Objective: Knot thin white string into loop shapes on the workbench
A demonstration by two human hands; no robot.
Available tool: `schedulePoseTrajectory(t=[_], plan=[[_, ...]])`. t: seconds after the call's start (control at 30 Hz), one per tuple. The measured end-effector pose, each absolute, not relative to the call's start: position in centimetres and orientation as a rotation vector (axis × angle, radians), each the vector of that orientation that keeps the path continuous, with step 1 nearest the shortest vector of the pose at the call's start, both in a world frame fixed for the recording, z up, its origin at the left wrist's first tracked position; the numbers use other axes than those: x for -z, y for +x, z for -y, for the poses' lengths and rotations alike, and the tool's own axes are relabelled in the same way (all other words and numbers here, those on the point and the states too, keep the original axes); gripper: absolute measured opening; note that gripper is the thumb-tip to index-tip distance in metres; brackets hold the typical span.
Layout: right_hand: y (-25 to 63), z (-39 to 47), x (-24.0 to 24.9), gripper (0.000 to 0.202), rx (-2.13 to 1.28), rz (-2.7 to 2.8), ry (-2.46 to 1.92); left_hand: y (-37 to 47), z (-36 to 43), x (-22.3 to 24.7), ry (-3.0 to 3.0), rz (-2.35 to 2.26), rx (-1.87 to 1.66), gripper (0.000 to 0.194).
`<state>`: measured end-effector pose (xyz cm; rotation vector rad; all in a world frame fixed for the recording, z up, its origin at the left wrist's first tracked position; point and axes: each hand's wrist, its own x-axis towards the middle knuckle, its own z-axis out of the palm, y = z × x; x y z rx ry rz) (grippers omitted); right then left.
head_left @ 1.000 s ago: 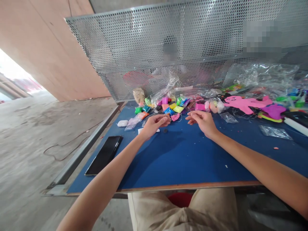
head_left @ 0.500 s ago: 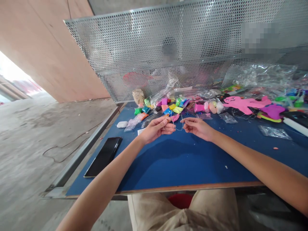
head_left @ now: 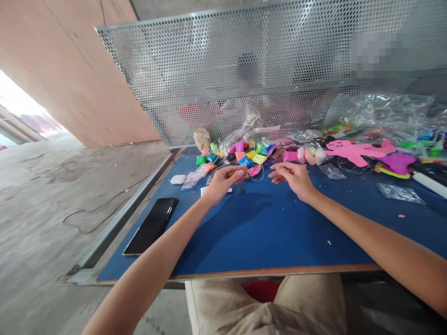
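Note:
My left hand [head_left: 225,181] is closed in a pinch on a thin pale string [head_left: 262,177] above the blue table. The string bends in a loose loop to the right of my fingertips; whether it is thread or wire I cannot tell. My right hand [head_left: 291,179] hovers a little to the right, its fingers loosely apart, with nothing visible in them. Behind the loop lies a small pink piece [head_left: 254,170]. A small dark round thing [head_left: 240,190] and a white strip [head_left: 204,191] lie on the table by my left hand.
A black phone [head_left: 152,225] and a white case [head_left: 178,179] lie at left. Colourful clay packets [head_left: 245,162], a pink figure [head_left: 356,151] and plastic bags [head_left: 387,114] crowd the back, before a perforated metal panel [head_left: 209,60]. The blue table [head_left: 265,242] has a wooden front edge.
My right hand has moved slightly right and up, away from the string, and its fingers have spread. The left hand has turned a little and keeps the string. The dark round thing now shows.

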<state>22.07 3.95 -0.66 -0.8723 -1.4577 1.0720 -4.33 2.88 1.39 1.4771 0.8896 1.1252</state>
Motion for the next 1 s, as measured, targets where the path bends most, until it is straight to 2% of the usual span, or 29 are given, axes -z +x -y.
schedulePoseTrajectory(t=[0.17,0.4,0.63,0.8,1.0], plan=[[21.9,-3.8,0.7,0.039,-1.071,1.537,-0.848,-4.3,-3.0,-1.6,1.444,-0.894,-1.188,0.049],[22.6,-3.6,-0.2,0.034,-0.855,1.636,-0.873,-4.4,-2.0,-2.7,1.543,-0.866,-1.102,0.053],[22.9,-4.3,-0.2,0.035,-0.796,1.652,-0.885,-4.2,-0.6,-3.3,2.049,-1.001,-1.386,0.052],[23.5,-4.5,-0.3,0.037,-0.594,1.707,-1.007,-4.4,-0.4,-3.9,2.424,-0.992,-1.155,0.046],[23.4,-4.5,-0.5,0.04,-0.576,1.754,-0.995,-4.5,-1.3,-3.0,2.676,-1.013,-0.78,0.056]])
